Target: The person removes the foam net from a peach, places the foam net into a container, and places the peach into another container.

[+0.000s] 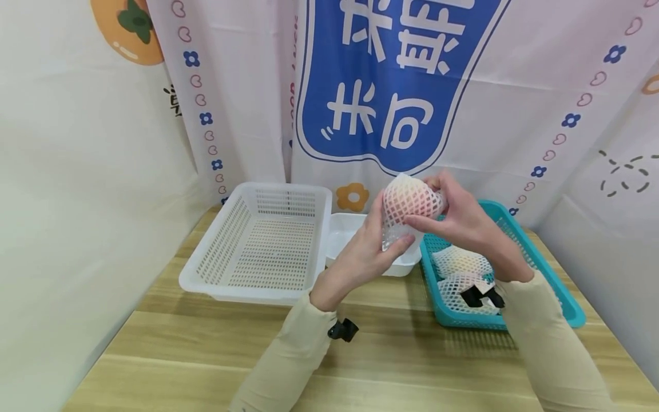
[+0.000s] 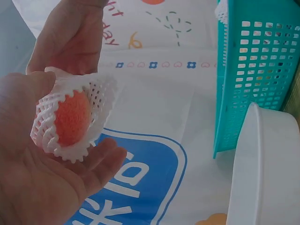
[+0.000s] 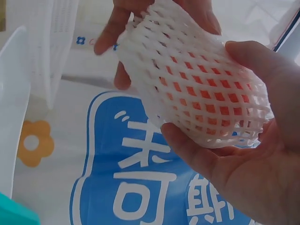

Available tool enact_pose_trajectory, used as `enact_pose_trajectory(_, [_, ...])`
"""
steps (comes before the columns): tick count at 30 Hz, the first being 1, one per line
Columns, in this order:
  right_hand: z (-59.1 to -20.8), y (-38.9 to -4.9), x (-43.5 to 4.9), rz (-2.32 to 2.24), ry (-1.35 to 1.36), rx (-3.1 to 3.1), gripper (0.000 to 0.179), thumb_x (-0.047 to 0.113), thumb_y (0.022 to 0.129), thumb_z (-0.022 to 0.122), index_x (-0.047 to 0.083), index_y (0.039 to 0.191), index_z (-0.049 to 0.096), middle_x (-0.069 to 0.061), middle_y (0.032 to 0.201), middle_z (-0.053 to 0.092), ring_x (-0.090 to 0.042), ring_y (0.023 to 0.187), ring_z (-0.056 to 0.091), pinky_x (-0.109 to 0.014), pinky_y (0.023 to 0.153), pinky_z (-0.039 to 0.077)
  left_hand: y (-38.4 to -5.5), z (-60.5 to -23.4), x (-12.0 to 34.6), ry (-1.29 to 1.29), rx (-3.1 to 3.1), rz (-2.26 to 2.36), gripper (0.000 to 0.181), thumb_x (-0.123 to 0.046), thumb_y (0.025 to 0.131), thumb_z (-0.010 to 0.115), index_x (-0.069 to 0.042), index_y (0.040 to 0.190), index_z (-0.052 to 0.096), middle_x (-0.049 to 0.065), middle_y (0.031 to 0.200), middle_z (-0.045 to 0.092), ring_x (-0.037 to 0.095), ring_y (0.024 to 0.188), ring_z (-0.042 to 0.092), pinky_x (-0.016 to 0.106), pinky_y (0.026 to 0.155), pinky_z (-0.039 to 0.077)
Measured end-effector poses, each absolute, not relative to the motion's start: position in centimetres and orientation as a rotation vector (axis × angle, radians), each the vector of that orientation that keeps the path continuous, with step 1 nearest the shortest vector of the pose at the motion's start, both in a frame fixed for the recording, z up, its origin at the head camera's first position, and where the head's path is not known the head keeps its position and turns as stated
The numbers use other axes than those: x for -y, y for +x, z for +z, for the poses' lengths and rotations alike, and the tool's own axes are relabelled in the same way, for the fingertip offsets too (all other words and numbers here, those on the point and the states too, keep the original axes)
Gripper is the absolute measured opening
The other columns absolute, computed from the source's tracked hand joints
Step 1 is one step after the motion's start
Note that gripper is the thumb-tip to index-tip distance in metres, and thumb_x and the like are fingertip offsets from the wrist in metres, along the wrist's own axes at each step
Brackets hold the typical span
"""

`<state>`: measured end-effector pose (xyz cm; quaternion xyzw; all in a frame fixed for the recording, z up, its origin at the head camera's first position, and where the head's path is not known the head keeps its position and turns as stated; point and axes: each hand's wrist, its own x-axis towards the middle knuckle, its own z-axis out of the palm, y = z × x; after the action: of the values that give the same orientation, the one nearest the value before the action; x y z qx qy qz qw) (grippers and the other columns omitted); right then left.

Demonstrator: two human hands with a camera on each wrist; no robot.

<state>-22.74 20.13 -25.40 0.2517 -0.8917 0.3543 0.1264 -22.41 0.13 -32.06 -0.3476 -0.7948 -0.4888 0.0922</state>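
A reddish peach (image 2: 72,119) sits inside a white foam net sleeve (image 1: 412,200), raised above the white tray. My left hand (image 1: 365,246) holds it from the left side, thumb on the net and fingers behind. From the right, my right hand (image 1: 460,217) grips the sleeve between thumb and fingers. In the left wrist view, the net's open end shows bare red skin; in the right wrist view, mesh covers the fruit. Under my right forearm, a teal basket (image 1: 558,286) contains more fruit in foam nets (image 1: 460,260), partly hidden by the arm.
On the left of the wooden table (image 1: 376,355) stands a white slotted basket (image 1: 257,294). Between the two baskets sits a small white tray (image 1: 342,229), partly behind my left hand. A printed cloth (image 1: 247,114) hangs behind, close to the containers' far edges.
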Motion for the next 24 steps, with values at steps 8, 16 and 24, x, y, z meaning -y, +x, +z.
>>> enact_pose_trajectory(8, [-26.2, -21.3, -19.5, 1.12, 0.797, 2.474, 0.047, 0.013, 0.085, 0.076, 0.003, 0.115, 0.042, -0.008, 0.121, 0.056, -0.015, 0.083, 0.055, -0.021, 0.063, 0.052, -21.6, -31.3, 0.4, -1.057, 2.289, -1.417, 0.087, -0.032, 0.097, 0.061, -0.019, 0.156, -0.002, 0.01, 0.15, 0.036, 0.018, 0.128, 0.05, 0.031, 0.103, 0.049])
enact_pose_trajectory(16, [-27.1, -20.2, -18.3, 1.326, 0.875, 2.326, 0.064, 0.002, 0.081, 0.077, 0.002, 0.128, 0.032, -0.012, 0.127, 0.047, -0.015, 0.094, 0.058, -0.019, 0.073, 0.057, -20.7, -30.8, 1.3, -1.036, 2.214, -1.434, 0.09, -0.028, 0.09, 0.071, -0.021, 0.155, 0.009, 0.009, 0.146, 0.04, 0.019, 0.122, 0.054, 0.029, 0.098, 0.052])
enact_pose_trajectory(24, [-27.7, -19.4, -17.6, 1.481, 1.032, 2.297, 0.097, -0.005, 0.082, 0.073, 0.022, 0.156, 0.017, -0.015, 0.138, 0.038, -0.018, 0.103, 0.056, -0.021, 0.079, 0.058, -20.0, -30.6, 3.2, -1.091, 2.201, -1.206, 0.089, -0.024, 0.086, 0.076, -0.015, 0.154, 0.019, 0.011, 0.143, 0.043, 0.02, 0.122, 0.051, 0.032, 0.099, 0.051])
